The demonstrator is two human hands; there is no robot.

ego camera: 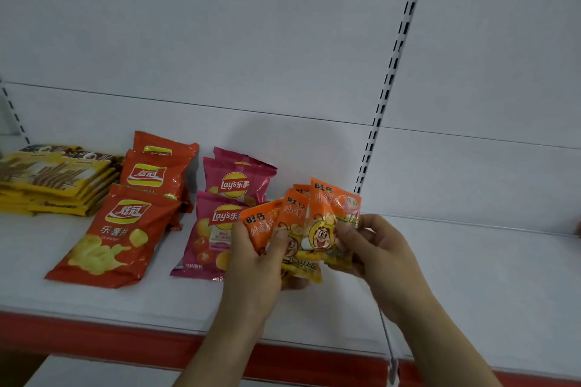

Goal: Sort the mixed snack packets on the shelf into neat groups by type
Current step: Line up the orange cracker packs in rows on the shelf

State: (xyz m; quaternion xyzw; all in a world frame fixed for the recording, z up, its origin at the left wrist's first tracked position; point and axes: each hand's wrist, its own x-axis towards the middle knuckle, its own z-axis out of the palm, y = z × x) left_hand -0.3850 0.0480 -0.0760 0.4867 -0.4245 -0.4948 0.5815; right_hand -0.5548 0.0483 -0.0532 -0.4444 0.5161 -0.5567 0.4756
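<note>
left hand: fingers curled, thumb pinching fanned small orange packets from the left | right hand: thumb and fingers pinching the rightmost packet's edge | packets: held above near shelf, right of pink Lay's bags | far left: red chip bags, yellow packets

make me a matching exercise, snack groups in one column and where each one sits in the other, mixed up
Things:
1. yellow stick-snack packets
2. red Lay's bags
3. pink Lay's bags
4. small orange packets

Places:
A. held fanned out in both hands
B. stacked at the far left of the shelf
C. on the shelf just left of the hands
D. between the yellow stack and the pink bags

Pairs: 1-B, 2-D, 3-C, 4-A
</note>
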